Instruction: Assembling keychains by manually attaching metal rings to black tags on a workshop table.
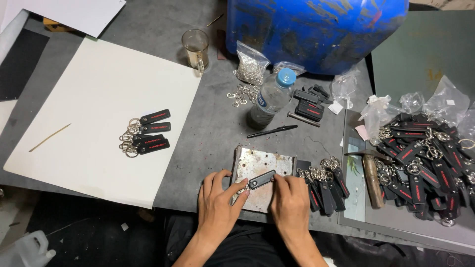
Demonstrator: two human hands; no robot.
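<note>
— While both hands met over the metal plate (257,165), where did the key fob lie?

— A black key fob (261,179) lay slanted on the plate at the near edge of the table (208,123). The left hand (217,202) pinched its ring end with fingertips together, and the right hand (289,202) pressed fingertips on its other end, so the fob sat between them.

— Which containers were there?

— Far behind the plate stood a glass mug (195,48) with a little pale residue, a clear bag (251,64) full of small silver rings, and a plastic bottle (269,99) with a blue cap, its contents dark. A blue drum (316,29) stood farther back; I could not tell what it held. Finished fobs (425,163) were heaped to the right.
</note>
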